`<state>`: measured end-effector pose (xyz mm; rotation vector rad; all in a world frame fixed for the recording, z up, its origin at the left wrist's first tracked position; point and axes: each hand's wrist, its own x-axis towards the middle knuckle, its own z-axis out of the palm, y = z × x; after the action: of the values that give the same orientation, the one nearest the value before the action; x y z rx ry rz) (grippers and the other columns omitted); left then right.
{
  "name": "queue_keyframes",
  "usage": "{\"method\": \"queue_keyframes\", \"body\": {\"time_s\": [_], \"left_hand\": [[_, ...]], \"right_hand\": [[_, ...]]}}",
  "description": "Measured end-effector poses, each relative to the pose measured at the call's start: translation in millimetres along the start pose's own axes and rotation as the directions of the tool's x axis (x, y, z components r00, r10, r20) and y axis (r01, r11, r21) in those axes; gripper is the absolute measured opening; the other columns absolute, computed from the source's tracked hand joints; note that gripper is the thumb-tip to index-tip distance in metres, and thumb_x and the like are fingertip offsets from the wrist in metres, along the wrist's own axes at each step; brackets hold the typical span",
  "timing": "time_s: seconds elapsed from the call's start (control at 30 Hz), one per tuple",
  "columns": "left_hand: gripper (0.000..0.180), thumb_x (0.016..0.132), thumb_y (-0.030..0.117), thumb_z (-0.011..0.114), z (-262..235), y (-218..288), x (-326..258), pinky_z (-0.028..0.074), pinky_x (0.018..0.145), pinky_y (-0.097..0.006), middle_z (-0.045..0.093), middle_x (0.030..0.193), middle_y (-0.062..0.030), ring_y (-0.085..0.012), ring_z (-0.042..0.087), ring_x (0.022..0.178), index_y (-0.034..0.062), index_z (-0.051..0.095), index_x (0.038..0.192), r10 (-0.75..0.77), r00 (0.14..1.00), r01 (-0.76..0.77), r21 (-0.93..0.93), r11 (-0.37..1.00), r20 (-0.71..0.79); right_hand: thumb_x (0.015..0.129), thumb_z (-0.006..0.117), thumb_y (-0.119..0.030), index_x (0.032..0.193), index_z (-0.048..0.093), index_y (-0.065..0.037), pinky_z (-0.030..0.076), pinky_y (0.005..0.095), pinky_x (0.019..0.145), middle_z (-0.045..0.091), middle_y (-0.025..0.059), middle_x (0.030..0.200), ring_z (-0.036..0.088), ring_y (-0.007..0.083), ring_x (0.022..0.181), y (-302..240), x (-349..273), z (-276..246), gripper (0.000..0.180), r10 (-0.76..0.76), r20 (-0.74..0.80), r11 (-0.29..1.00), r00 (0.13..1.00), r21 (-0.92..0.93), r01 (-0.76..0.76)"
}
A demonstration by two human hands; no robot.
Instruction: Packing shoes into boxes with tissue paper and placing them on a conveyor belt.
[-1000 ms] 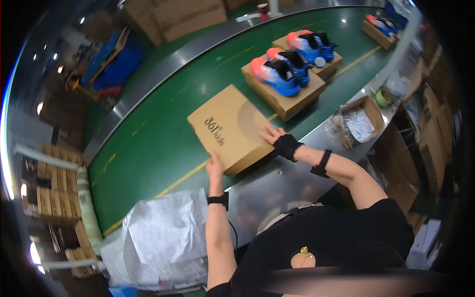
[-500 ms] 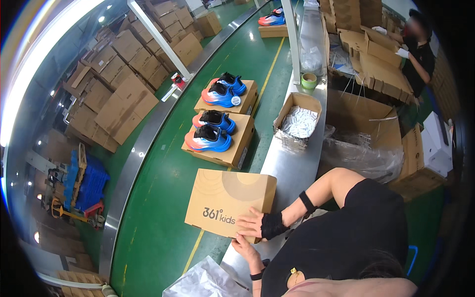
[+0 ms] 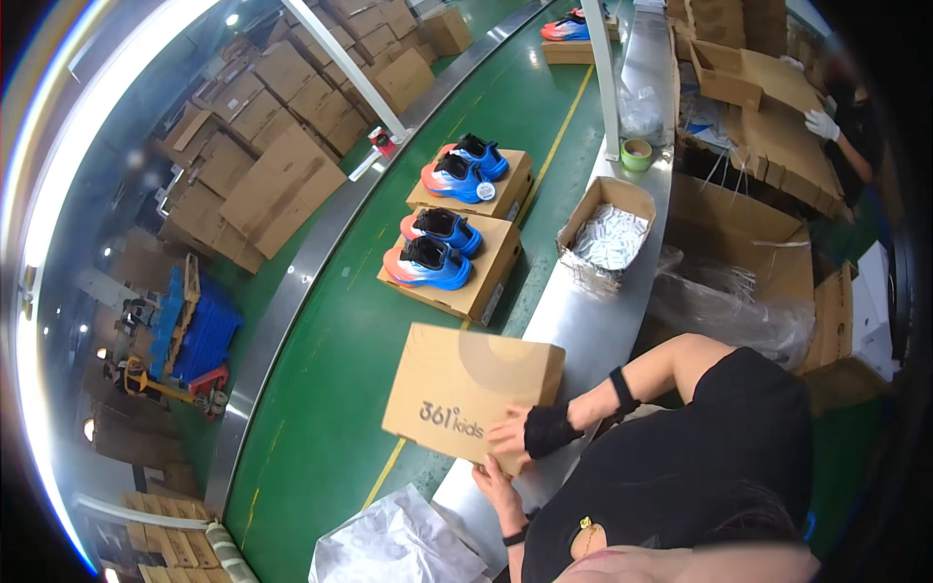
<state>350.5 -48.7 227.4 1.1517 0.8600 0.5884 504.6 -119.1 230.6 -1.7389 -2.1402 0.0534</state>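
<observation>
A closed tan cardboard shoe box (image 3: 466, 374) lies partly on the green conveyor belt and reaches toward the metal ledge beside it. My left hand (image 3: 501, 492) grips the box's near lower edge, its fingers at the rim and underside. Over the lid's near right part rests my right hand (image 3: 513, 433), wearing a black wrist wrap; its fingers are apart, slightly bent and a little blurred. Farther along the belt, a pair of blue and orange sneakers (image 3: 430, 262) stands on a tan box (image 3: 486, 277), with another such pair (image 3: 457, 180) on a box behind.
On the metal ledge (image 3: 573, 330) are an open carton of small white packets (image 3: 610, 235) and a green tape roll (image 3: 636, 154). White crumpled sheeting (image 3: 394, 539) lies at the near edge. A white post (image 3: 603, 87) rises beyond. A co-worker's gloved hand (image 3: 822, 124) touches cartons at the right.
The whole view has shifted, so the scene sits slightly farther right. My right fingers have bent a little on the lid; my left hand keeps its hold. The co-worker's gloved hand has moved.
</observation>
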Motion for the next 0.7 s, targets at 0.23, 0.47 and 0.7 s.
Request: {"method": "queue_keyframes", "body": {"time_s": [0.23, 0.47, 0.7], "left_hand": [[0.053, 0.08, 0.031, 0.052, -27.2, -45.6, -77.3, 0.042, 0.082, -0.035, 0.045, 0.114, -0.0126, -0.0246, 0.049, 0.102, 0.0031, 0.032, 0.121, -0.09, 0.994, 0.08, -0.147, 0.986, -0.065], [0.048, 0.081, 0.042, 0.043, 25.4, -32.6, -138.0, 0.042, 0.082, -0.035, 0.052, 0.109, -0.0055, -0.02, 0.051, 0.099, 0.0086, 0.043, 0.116, -0.165, 0.927, -0.028, -0.5, 0.866, -0.337], [0.045, 0.078, 0.032, 0.047, 46.6, -53.0, -262.7, 0.046, 0.076, -0.031, 0.057, 0.098, -0.0139, -0.0206, 0.057, 0.088, -0.0027, 0.049, 0.107, -0.06, 0.776, -0.246, -0.389, 0.888, -0.627]], "right_hand": [[0.071, 0.059, -0.04, 0.118, 0.037, 0.001, 0.039, 0.0414, 0.085, 0.05, 0.0234, 0.108, 0.048, 0.0349, 0.103, 64.5, -80.2, -66.8, 0.067, 0.492, 0.478, 0.54, 0.728, 0.488, -0.686], [0.074, 0.056, -0.042, 0.115, 0.038, 0.004, 0.041, 0.038, 0.08, 0.054, 0.0264, 0.099, 0.052, 0.0362, 0.094, 32.9, -111.8, -84.0, 0.065, 0.235, 0.52, 0.634, 0.821, 0.558, -0.535], [0.072, 0.059, -0.038, 0.119, 0.037, -0.003, 0.042, 0.0382, 0.08, 0.055, 0.0221, 0.1, 0.054, 0.0336, 0.093, -7.1, -89.4, -119.3, 0.063, -0.172, 0.588, 0.668, 0.79, 0.659, -0.345]]}}
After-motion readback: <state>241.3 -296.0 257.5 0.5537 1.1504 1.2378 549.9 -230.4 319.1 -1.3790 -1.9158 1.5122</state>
